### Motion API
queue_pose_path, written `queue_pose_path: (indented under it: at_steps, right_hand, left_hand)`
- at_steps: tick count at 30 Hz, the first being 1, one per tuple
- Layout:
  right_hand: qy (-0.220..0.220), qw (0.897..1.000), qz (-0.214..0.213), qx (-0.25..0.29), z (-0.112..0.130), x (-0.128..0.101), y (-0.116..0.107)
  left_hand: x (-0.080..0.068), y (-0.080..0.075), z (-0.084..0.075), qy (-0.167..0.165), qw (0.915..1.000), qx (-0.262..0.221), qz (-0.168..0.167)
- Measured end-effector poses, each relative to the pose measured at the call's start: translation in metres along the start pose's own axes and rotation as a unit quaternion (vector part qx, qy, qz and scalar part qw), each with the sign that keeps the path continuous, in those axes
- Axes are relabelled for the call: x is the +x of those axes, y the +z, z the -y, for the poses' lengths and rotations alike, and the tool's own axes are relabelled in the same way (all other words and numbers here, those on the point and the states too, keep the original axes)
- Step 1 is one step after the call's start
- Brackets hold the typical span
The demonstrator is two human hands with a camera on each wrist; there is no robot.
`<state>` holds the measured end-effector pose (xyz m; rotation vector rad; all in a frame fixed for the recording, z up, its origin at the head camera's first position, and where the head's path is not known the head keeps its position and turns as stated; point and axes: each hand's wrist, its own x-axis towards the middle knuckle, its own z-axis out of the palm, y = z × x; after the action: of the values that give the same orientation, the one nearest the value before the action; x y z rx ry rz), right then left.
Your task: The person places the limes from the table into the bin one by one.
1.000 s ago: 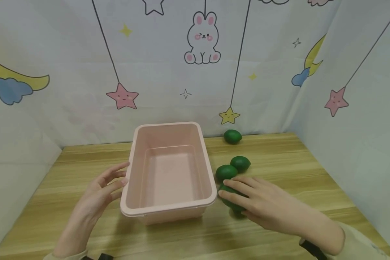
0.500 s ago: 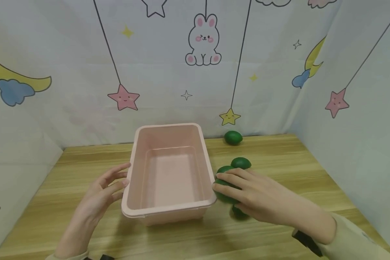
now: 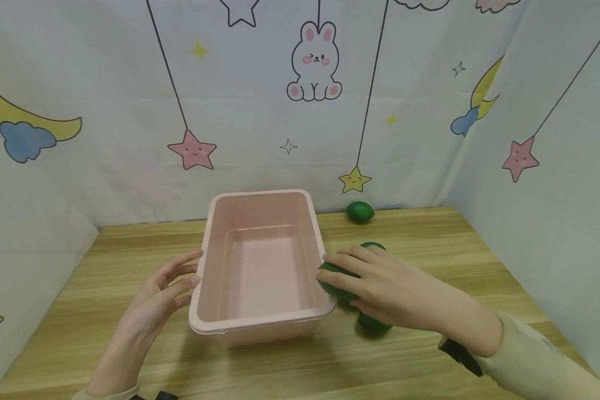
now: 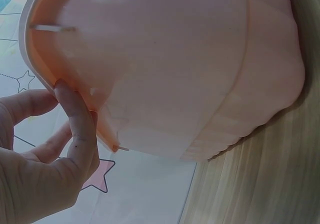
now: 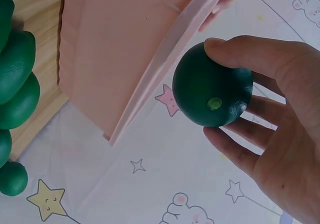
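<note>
My right hand (image 3: pixel 387 286) holds a dark green lime (image 5: pixel 200 91) just off the right rim of a pink plastic basin (image 3: pixel 265 272). In the right wrist view, the thumb lies on one side of that lime and the fingers on the other. At the basin's left rim, my left hand (image 3: pixel 150 303) grips the edge between thumb and fingers, as the left wrist view shows. Nothing lies inside the basin. Another lime (image 3: pixel 374 324) is on the table below my right hand, and one more lime (image 3: pixel 374 245) is partly hidden behind it.
A lime (image 3: pixel 360 212) sits at the table's back edge. Several limes (image 5: pixel 17 101) line up at the left of the right wrist view. The wood-grain table (image 3: pixel 280 372) meets a printed cloth wall (image 3: pixel 260 111) at the back and sides.
My right hand has lifted a lime from the table and carried it up and left to the basin's right rim, uncovering the lime below. The left hand stays on the rim.
</note>
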<state>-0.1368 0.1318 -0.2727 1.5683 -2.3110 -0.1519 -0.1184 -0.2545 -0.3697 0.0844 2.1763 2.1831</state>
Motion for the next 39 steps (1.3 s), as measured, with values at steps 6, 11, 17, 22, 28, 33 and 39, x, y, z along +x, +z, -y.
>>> queue_pose_path:
  at_steps: [6,11,17,22,28,33,39]
  right_hand:
    - [-0.016,1.0,-0.014,-0.003,-0.006,0.013,-0.002]
    - [-0.023,1.0,-0.015,0.011,-0.011,0.023,-0.003]
    - [-0.021,0.999,-0.015,0.033,-0.015,0.034,-0.005]
    - [-0.027,0.999,-0.015,0.044,-0.018,0.045,-0.005]
    - [-0.046,0.997,-0.032,0.051,-0.022,0.058,-0.004]
    - [-0.045,0.997,-0.022,0.052,-0.022,0.067,-0.004]
    - [-0.038,0.997,0.009,0.065,-0.024,0.077,-0.004]
  left_hand:
    - [0.0,0.0,0.0,0.001,1.0,-0.002,0.0]
    - [0.0,0.001,0.0,0.003,1.0,-0.003,0.0]
    - [0.0,0.001,0.0,-0.002,1.0,0.002,-0.001]
    - [0.0,0.001,-0.001,-0.006,1.0,0.006,-0.005]
    - [-0.001,0.001,-0.001,-0.008,0.9999,0.006,-0.006]
    - [-0.001,0.0,0.0,-0.004,1.0,0.0,-0.003]
    - [-0.001,0.0,0.001,0.004,1.0,-0.003,0.002]
